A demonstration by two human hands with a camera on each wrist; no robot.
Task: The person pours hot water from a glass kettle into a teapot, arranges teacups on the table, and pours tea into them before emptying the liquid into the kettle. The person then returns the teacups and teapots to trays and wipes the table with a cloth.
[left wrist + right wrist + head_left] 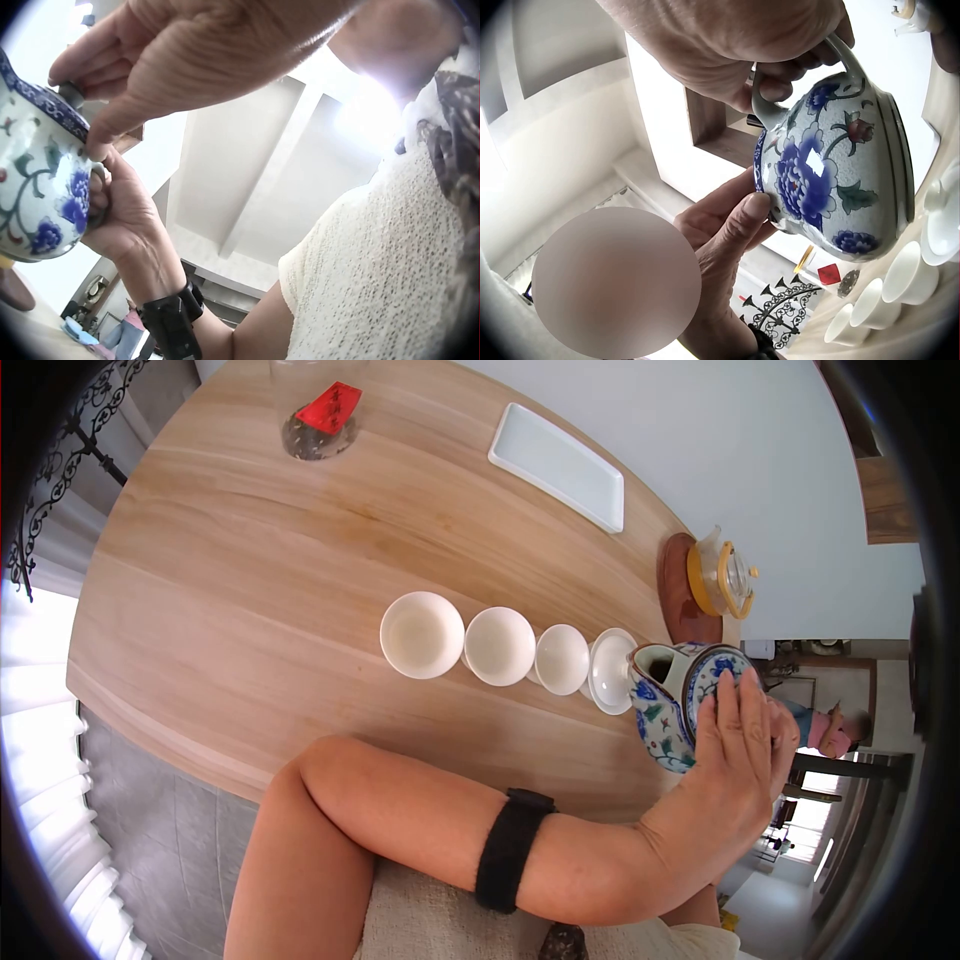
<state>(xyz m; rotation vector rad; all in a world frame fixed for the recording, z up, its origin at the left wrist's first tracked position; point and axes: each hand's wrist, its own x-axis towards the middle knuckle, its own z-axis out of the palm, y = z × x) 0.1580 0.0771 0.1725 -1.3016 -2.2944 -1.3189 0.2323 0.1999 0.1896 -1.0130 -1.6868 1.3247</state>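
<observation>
A blue-flowered teapot (662, 725) is held up beside the row of white cups, its spout toward the lidded white cup (611, 672). My right hand (131, 214) grips its handle, curled fingers round it, as the right wrist view also shows. Straight fingers of my left hand (735, 765) rest across the lid (716, 678), and the thumb touches the rim in the left wrist view. The head view mostly hides my right hand behind the left. In the right wrist view the teapot (817, 180) is tilted. Whether liquid flows cannot be told.
Three open white cups (422, 635) line up left of the lidded one on the wooden table (230, 580). Farther back are a white tray (560, 468), a glass jar with a red label (330, 408), and a glass pot (708, 575) on a brown board (678, 595).
</observation>
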